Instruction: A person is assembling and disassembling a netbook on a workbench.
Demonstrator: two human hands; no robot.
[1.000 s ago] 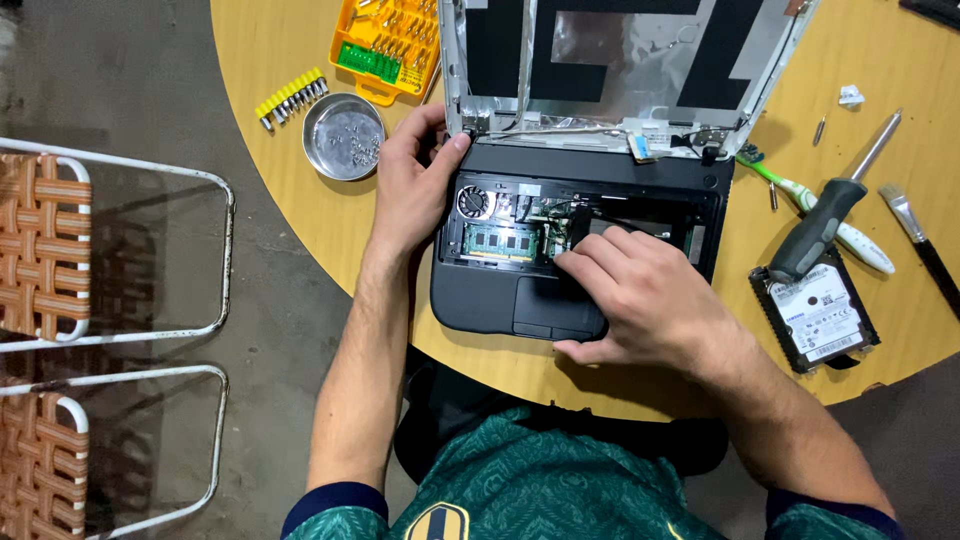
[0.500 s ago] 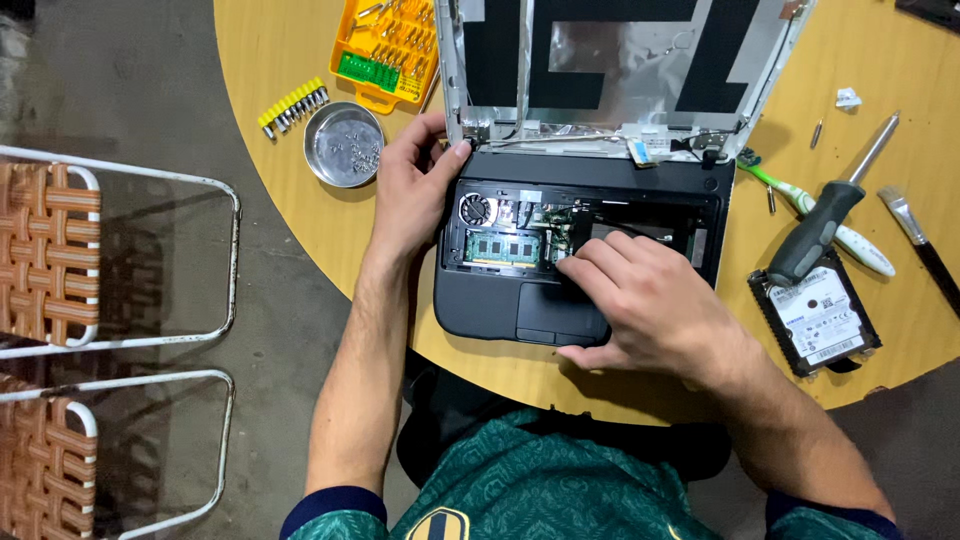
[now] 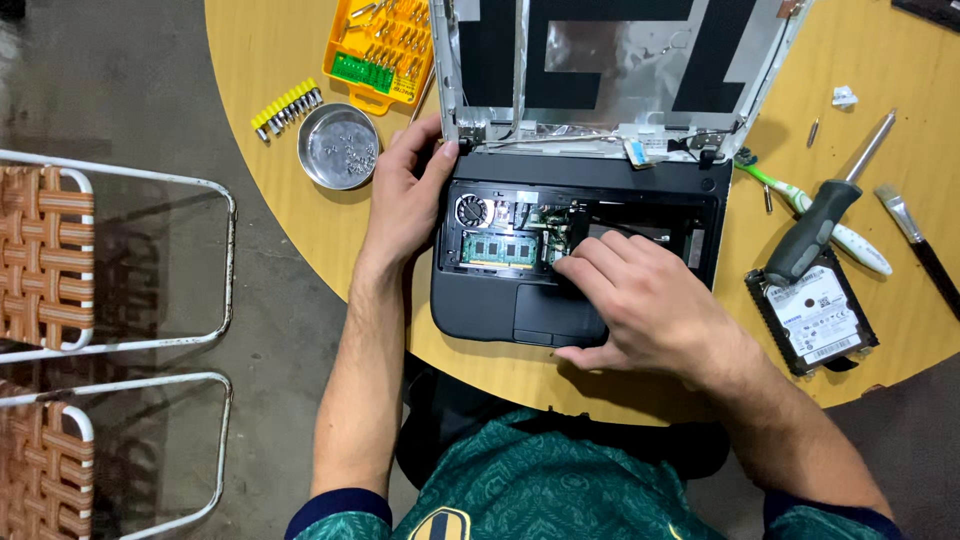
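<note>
**Fingers probe an opened laptop**

Our left hand (image 3: 400,200) grips the laptop (image 3: 575,250) at its left edge on the bench (image 3: 280,60). Our right hand (image 3: 640,305) holds nothing, fingers (image 3: 580,265) pressing the exposed board. We judge a part is being freed; lifting calls for care.
</note>
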